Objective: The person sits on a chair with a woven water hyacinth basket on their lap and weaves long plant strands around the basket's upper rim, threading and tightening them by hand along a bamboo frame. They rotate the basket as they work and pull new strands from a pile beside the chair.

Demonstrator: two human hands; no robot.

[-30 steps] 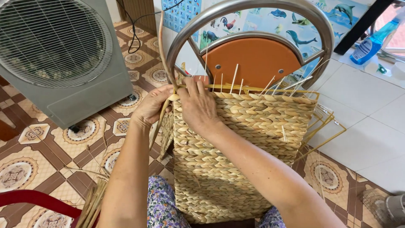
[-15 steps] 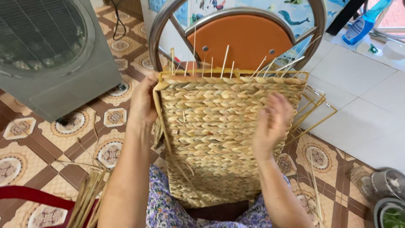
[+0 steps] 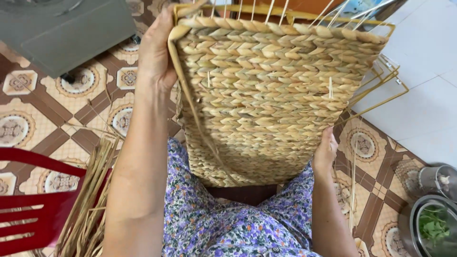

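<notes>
A half-woven straw basket (image 3: 271, 95) on a yellow wire frame (image 3: 381, 90) stands on my lap, its braided side facing me. My left hand (image 3: 159, 50) grips its upper left corner, where a loose strand hangs down the left edge. Down at the basket's lower right edge, my right hand (image 3: 326, 152) holds the side. Thin straw ends stick up from the top rim.
A bundle of dry straw (image 3: 90, 195) lies over a red plastic chair (image 3: 33, 209) at the lower left. A grey fan base (image 3: 66, 28) stands upper left. Metal bowls, one with greens (image 3: 431, 226), sit lower right on the patterned tile floor.
My right hand left the top rim and slid down to the basket's lower right edge. The basket came closer and now fills the view; the left hand stayed at the upper left corner.
</notes>
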